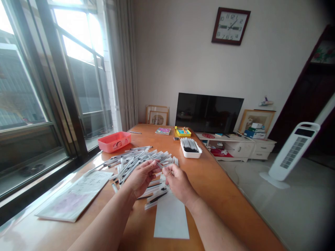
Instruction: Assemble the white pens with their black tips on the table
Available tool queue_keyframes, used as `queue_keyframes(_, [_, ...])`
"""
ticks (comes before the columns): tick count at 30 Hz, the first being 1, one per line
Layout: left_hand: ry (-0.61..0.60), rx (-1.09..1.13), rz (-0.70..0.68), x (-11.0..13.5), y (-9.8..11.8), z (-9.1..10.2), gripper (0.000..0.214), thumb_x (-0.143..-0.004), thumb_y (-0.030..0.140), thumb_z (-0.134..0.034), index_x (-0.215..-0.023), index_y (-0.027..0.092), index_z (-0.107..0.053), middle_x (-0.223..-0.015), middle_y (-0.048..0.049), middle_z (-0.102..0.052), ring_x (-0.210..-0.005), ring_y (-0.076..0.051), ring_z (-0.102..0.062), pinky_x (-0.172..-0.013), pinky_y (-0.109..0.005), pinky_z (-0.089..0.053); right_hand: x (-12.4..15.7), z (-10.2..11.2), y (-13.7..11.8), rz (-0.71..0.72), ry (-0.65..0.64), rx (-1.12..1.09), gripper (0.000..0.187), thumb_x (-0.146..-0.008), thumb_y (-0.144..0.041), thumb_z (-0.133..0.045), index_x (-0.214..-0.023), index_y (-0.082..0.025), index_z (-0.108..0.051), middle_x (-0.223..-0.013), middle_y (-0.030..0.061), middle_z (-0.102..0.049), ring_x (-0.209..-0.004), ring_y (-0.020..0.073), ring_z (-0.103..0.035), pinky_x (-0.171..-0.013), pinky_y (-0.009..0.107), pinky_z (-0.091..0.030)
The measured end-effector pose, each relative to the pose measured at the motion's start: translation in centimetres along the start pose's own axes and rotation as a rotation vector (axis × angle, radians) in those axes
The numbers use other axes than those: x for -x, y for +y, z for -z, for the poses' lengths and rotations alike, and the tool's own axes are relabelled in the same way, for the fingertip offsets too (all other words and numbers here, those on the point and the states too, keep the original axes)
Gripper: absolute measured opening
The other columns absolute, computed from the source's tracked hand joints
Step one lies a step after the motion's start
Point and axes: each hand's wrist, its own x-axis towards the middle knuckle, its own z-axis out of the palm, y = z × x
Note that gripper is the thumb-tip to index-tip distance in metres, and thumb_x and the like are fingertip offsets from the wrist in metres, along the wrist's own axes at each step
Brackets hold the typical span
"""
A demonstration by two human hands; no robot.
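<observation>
My left hand (142, 176) and my right hand (180, 182) meet over the middle of the table, fingertips pinched close together. Between them runs a thin pen (159, 164), its ends partly covered by my fingers. Beneath and behind the hands spreads a loose pile of clear pens (136, 162) with black parts. A few pens and black caps lie just under my left hand. A white sheet of paper (171, 219) lies below my right hand, close to the near edge.
A red plastic basket (114, 142) stands left of the pile. At the right edge, a white box (191, 153) holds many pens. A paper booklet (75, 197) lies at left. Farther back are a magazine (162, 131) and a yellow box (183, 132) on the wooden table (214, 195).
</observation>
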Motion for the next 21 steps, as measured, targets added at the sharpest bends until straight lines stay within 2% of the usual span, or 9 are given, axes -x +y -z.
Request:
queue_keyframes(3, [0.118,0.084,-0.032,-0.4,0.9,0.8,0.022,-0.084,0.024,-0.074,-0.104,0.018,-0.067,-0.099,-0.0068,-0.072,-0.077,-0.012,-0.070,-0.061,-0.019,-0.052,-0.4,0.1,0.5,-0.081,0.054,-0.248,0.049,-0.093,-0.067,-0.043,-0.088,-0.020,-0.057,-0.067,0.0022,-0.064,-0.047,0.0108,-0.049,-0.046,0.023,-0.035])
queue_keyframes(5, [0.146,0.101,-0.049,-0.5,1.2,1.0,0.019,-0.086,0.022,-0.071,-0.104,0.017,-0.066,-0.097,-0.0063,-0.072,-0.077,-0.011,-0.070,-0.060,-0.017,-0.053,-0.6,0.0,0.7,-0.133,0.029,-0.339,0.049,-0.094,-0.064,-0.043,-0.089,-0.018,-0.058,-0.066,0.0037,-0.065,-0.043,0.0087,-0.048,-0.042,0.021,-0.032])
queue_keyframes(9, [0.111,0.099,-0.041,-0.2,1.3,0.4,0.018,-0.086,0.021,-0.071,-0.102,0.017,-0.064,-0.097,-0.0065,-0.073,-0.076,-0.011,-0.071,-0.061,-0.017,-0.055,-0.6,-0.5,1.1,-0.136,-0.031,-0.445,0.047,-0.094,-0.061,-0.048,-0.087,-0.016,-0.058,-0.062,0.0023,-0.063,-0.041,0.0064,-0.046,-0.040,0.018,-0.029])
queue_keyframes(15, [-0.025,0.095,-0.026,0.4,1.1,-0.3,0.022,-0.085,0.020,-0.073,-0.105,0.016,-0.066,-0.105,-0.0101,-0.072,-0.078,-0.013,-0.071,-0.068,-0.022,-0.058,-0.5,-0.7,0.8,-0.139,-0.059,-0.586,0.045,-0.088,-0.061,-0.059,-0.081,-0.017,-0.056,-0.055,-0.0045,-0.051,-0.040,0.0039,-0.032,-0.039,0.018,-0.021])
queue_keyframes(18, [-0.036,0.081,-0.035,0.4,1.0,-0.3,0.021,-0.083,0.021,-0.075,-0.102,0.015,-0.068,-0.102,-0.0097,-0.073,-0.079,-0.013,-0.071,-0.072,-0.021,-0.058,-0.3,-0.7,0.5,-0.122,-0.038,-0.570,0.045,-0.087,-0.062,-0.060,-0.080,-0.017,-0.056,-0.056,-0.0044,-0.049,-0.041,0.0038,-0.032,-0.040,0.018,-0.022])
queue_keyframes(21, [0.027,0.090,-0.049,0.1,0.6,-0.1,0.018,-0.080,0.020,-0.078,-0.094,0.014,-0.069,-0.090,-0.0060,-0.072,-0.075,-0.011,-0.070,-0.072,-0.020,-0.057,-0.1,-0.8,0.4,-0.056,0.005,-0.441,0.046,-0.089,-0.063,-0.057,-0.082,-0.018,-0.057,-0.059,-0.0022,-0.054,-0.043,0.0061,-0.041,-0.042,0.019,-0.029])
